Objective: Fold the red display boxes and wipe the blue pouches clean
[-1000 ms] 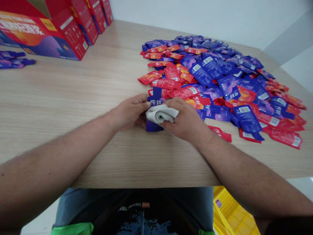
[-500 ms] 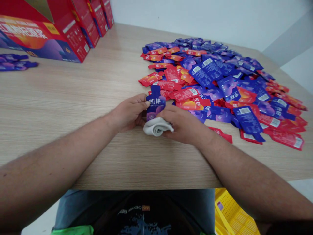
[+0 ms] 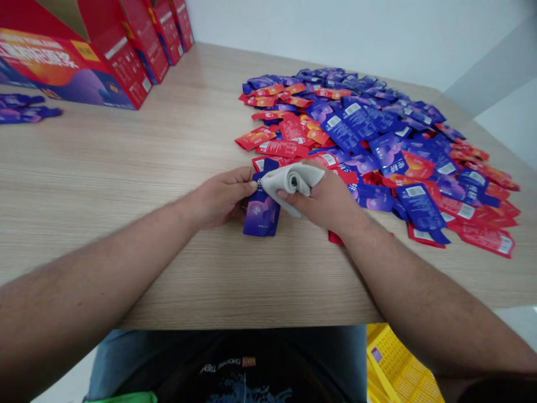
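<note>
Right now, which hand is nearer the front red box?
Left. The left hand, pinching a blue pouch, is right of the front red box and nearer the wearer. The right hand, holding a white cloth, is farther right.

Table [image 3: 188, 291]: pale wood-grain top, straight near edge.
Wall [image 3: 335, 28]: plain white, behind the table's far edge.
Grey band [image 3: 495, 67]: slanting, beyond the table's far right corner.
Floor [image 3: 71, 380]: whitish, below the table's near edge.
Light: soft, even.
</note>
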Demonstrator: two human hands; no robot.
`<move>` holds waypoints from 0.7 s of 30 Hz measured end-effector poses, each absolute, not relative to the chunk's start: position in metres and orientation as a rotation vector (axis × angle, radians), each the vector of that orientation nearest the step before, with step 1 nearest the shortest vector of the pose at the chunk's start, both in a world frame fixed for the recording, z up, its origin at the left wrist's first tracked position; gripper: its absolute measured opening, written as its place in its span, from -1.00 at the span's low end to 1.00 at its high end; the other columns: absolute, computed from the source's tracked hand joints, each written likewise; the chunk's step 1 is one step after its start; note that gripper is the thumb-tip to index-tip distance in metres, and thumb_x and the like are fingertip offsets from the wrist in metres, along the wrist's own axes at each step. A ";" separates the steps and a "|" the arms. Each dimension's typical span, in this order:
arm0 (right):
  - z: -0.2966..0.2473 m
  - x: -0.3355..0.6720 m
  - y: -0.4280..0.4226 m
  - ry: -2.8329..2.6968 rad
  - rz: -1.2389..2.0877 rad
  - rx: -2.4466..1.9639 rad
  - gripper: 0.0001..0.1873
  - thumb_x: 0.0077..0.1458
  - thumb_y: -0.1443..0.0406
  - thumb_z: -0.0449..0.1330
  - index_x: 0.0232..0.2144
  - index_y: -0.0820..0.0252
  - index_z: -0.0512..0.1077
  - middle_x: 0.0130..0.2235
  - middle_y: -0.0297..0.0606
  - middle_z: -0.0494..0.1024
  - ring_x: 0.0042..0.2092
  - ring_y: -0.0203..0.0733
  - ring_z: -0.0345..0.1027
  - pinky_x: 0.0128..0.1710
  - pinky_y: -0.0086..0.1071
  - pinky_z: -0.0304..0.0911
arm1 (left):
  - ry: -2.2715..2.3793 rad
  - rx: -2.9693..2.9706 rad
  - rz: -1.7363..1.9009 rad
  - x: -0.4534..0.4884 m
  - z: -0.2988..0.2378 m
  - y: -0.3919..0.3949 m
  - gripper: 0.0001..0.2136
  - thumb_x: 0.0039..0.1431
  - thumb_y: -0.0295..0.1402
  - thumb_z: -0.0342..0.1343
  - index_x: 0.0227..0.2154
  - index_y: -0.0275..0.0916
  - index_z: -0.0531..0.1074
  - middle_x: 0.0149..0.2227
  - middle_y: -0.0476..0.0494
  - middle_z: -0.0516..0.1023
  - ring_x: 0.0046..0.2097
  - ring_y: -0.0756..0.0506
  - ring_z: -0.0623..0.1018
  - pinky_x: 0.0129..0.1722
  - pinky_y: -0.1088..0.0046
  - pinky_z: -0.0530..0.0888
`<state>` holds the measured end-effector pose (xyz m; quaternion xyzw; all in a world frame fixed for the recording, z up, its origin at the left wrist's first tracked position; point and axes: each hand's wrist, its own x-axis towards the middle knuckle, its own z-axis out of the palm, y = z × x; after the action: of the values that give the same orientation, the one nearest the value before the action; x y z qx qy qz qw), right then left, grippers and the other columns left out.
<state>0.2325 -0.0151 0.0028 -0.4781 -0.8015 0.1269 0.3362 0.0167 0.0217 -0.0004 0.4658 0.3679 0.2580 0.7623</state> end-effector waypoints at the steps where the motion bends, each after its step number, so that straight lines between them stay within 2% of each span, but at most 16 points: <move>1: 0.003 0.233 -0.015 -2.112 0.363 -1.226 -0.70 0.16 0.03 0.27 -0.23 0.13 0.46 -0.23 -0.23 0.54 -0.16 -0.03 0.42 -0.16 -0.20 0.31 | 0.801 1.022 0.555 0.017 0.000 0.021 -0.88 0.10 -0.41 0.18 -0.37 -0.23 0.32 -0.50 0.04 0.40 -0.53 0.05 0.41 -0.55 0.59 0.38; 7: 0.005 0.232 -0.013 -1.947 0.406 -1.332 -0.71 0.19 0.07 0.25 -0.16 0.11 0.48 -0.20 -0.27 0.58 -0.18 -0.06 0.45 -0.15 -0.22 0.32 | 0.742 1.123 0.467 0.013 -0.006 0.023 -0.90 0.12 -0.36 0.16 -0.37 -0.24 0.36 -0.47 0.01 0.41 -0.50 0.03 0.41 -0.50 0.55 0.36; 11: 0.008 0.233 -0.012 -1.987 0.464 -1.308 -0.66 0.14 0.04 0.29 -0.14 0.12 0.49 -0.18 -0.27 0.59 -0.18 -0.06 0.45 -0.15 -0.22 0.33 | 0.672 1.219 0.467 0.012 -0.010 0.024 -0.90 0.08 -0.38 0.19 -0.33 -0.27 0.43 -0.40 -0.04 0.47 -0.44 0.03 0.43 -0.44 0.54 0.37; 15: 0.010 0.229 -0.016 -1.955 0.435 -1.354 -0.74 0.20 0.11 0.25 -0.14 0.11 0.48 -0.20 -0.27 0.58 -0.17 -0.05 0.44 -0.13 -0.20 0.32 | 0.706 1.143 0.493 0.015 -0.007 0.022 -0.92 0.11 -0.39 0.16 -0.43 -0.25 0.37 -0.51 0.01 0.39 -0.53 0.06 0.35 -0.53 0.58 0.29; 21: 0.004 0.210 -0.037 -2.473 0.525 -1.046 -0.81 0.07 0.30 0.33 -0.23 0.12 0.44 -0.20 -0.25 0.50 -0.13 -0.10 0.38 -0.17 -0.28 0.33 | 0.779 0.951 0.633 0.020 -0.001 0.020 -0.95 0.09 -0.47 0.11 -0.40 -0.23 0.34 -0.50 0.02 0.41 -0.52 0.04 0.41 -0.51 0.56 0.37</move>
<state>0.2095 -0.0371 0.0040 -0.3744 -0.8854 0.1880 0.2015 0.0202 0.0204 -0.0008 0.4385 0.3592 0.2917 0.7705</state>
